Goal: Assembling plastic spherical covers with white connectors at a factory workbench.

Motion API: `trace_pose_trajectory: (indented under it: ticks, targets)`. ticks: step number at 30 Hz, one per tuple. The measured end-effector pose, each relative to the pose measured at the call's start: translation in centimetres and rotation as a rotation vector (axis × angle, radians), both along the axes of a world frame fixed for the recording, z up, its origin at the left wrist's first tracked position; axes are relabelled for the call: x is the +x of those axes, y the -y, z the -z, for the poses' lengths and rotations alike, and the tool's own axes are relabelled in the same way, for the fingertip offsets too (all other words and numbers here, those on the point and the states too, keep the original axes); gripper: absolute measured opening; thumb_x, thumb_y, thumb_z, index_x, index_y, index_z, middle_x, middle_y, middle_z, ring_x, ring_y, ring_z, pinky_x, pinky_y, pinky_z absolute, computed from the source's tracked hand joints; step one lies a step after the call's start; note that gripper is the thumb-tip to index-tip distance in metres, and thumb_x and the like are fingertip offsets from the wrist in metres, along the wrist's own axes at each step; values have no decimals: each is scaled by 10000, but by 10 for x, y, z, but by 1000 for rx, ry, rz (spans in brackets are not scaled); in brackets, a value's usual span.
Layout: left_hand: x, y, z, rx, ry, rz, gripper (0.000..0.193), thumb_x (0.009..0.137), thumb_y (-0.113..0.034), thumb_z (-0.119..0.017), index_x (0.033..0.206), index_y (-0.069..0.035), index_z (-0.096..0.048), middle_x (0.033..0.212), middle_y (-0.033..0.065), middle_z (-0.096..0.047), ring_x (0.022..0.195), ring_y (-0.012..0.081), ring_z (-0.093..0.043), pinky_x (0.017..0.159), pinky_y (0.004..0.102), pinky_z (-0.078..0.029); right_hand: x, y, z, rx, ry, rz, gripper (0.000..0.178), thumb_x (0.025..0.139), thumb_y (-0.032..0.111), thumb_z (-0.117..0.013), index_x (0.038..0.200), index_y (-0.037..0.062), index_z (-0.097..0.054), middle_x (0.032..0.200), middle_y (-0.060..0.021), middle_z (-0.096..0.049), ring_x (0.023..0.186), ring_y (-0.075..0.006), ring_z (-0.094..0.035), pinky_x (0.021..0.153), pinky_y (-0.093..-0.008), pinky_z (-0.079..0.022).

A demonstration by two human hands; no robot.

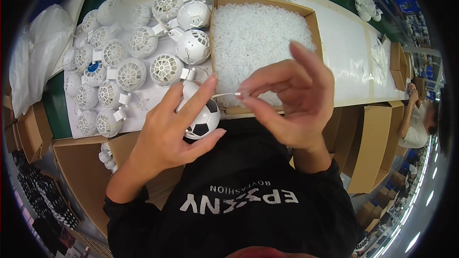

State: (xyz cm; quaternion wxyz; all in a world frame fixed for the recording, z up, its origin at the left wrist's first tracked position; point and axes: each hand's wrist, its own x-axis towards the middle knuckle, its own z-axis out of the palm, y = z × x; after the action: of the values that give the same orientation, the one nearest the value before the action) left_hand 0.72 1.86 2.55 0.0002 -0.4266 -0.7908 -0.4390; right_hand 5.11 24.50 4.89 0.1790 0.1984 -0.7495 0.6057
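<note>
At frame centre, the left hand [165,131] cups a football-patterned ball fan [203,117], fingers wrapped around it. Just right, the right hand [291,102] pinches the end of a thin white cord [227,94] running from the fan. Above sit a cardboard box [313,19] of clear rings and, upper left, white round fans [131,73].

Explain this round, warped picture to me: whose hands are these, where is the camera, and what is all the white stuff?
One picture, from a wide fisheye camera on a person's head, looking down, so edges bend. Both bare hands are that person's own. The left hand holds a small ball-shaped gadget patterned like a football. The right hand pinches a thin white strap that runs to the gadget. On the white table sit many similar round white gadgets and an open cardboard box full of small translucent rings. Another person is at the right edge.
</note>
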Motion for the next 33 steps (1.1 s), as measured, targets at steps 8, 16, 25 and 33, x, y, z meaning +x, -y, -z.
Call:
trace_pose_trajectory:
  ticks: [8,16,25,33]
  targets:
    - [0,1,-6,-151,-26,-10,806,705,-209,-842,1436,-111,-519,960,169,-531,734,284,-579,626,356,-512,-4,10,5,-33,-105,20,769,772,-193,-690,1427,-29,-322,954,-216,-658,865,-274,-706,795,-365,-591]
    - [-3,-5,3,-26,-96,-32,946,686,-183,-859,1472,45,-387,1069,197,-610,821,316,-598,725,390,-517,-6,19,-4,299,-66,40,560,773,-168,-718,1290,-58,-532,936,-173,-710,882,-240,-715,801,-333,-570]
    - [4,-5,-1,-18,32,-19,981,688,-190,-867,1475,79,-348,1125,213,-630,953,347,-645,842,400,-529,-3,25,13,83,-32,96,509,725,-162,-742,1209,-56,-624,879,-157,-718,769,-249,-719,701,-307,-576]
    - [9,-1,-14,-110,361,79,981,727,-221,-853,1498,57,-314,1163,228,-631,1057,367,-654,899,376,-527,-11,14,7,440,-216,-66,547,691,-120,-751,1219,-41,-632,903,-175,-711,737,-259,-694,598,-304,-562]
